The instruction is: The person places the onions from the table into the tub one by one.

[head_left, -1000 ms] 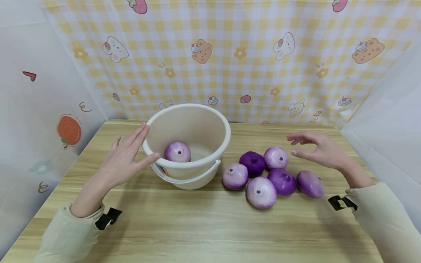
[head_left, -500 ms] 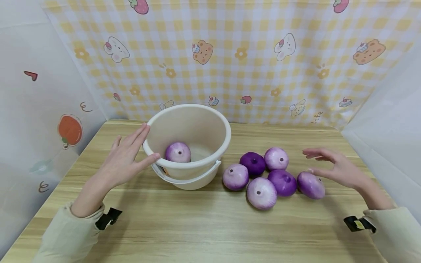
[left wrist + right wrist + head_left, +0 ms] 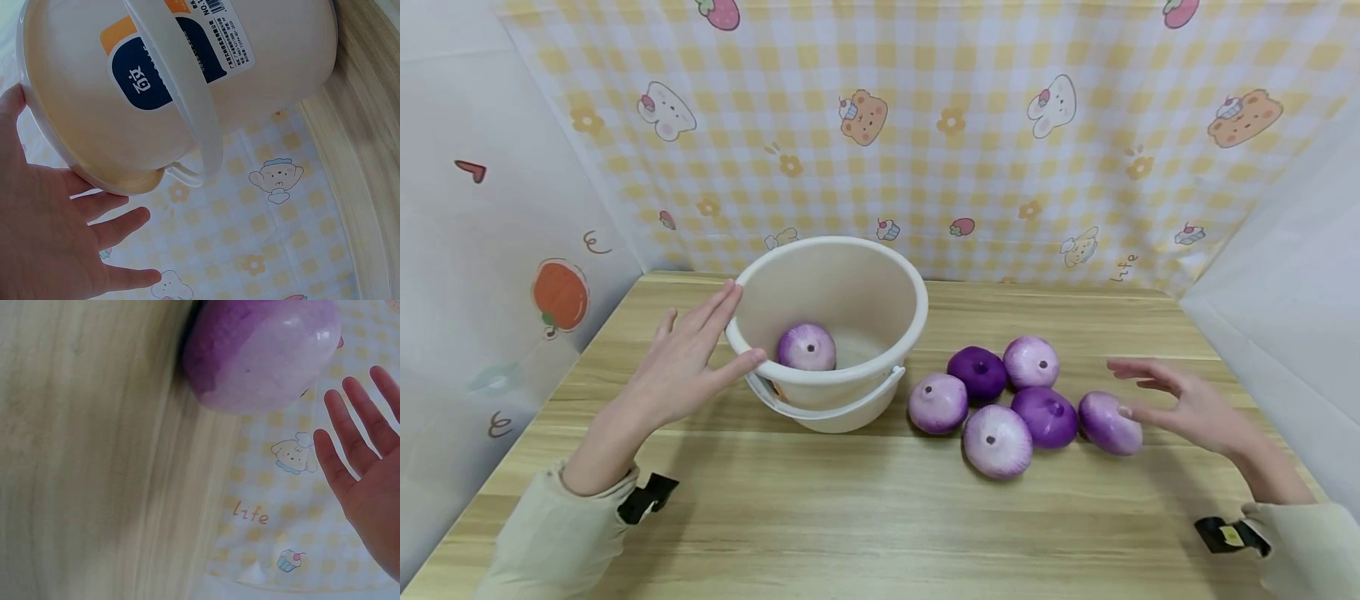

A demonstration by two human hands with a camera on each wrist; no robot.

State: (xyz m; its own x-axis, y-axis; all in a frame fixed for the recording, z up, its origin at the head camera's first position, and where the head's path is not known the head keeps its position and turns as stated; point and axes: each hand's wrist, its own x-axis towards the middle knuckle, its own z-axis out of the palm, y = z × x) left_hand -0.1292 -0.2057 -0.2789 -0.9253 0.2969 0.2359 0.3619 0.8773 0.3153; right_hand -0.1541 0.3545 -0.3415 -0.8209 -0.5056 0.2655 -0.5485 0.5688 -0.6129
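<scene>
Both hands of the person, fingers extended.
The left hand (image 3: 688, 371) shows its back in the head view, thumb (image 3: 737, 369) splayed away from nearly straight fingers (image 3: 703, 312); the left wrist view shows its palm (image 3: 44, 231), fingers spread. The right hand (image 3: 1187, 408) points toward the person's left, fingers slightly bent, thumb set apart. Sleeved forearms (image 3: 561, 533) enter from the lower corners; the wrists (image 3: 1255, 458) are bare.

The checked cloth (image 3: 917, 83) bears the word "life" (image 3: 250, 513), legible in the head and right-wrist views. On the bucket (image 3: 75, 94)'s label (image 3: 234, 47), turned sideways in the left-wrist view, "NO.1" meets the frame edge beside a barcode (image 3: 215, 6); white characters (image 3: 140, 84) on dark blue are partly behind the handle (image 3: 181, 84), the fine print too small to read
</scene>
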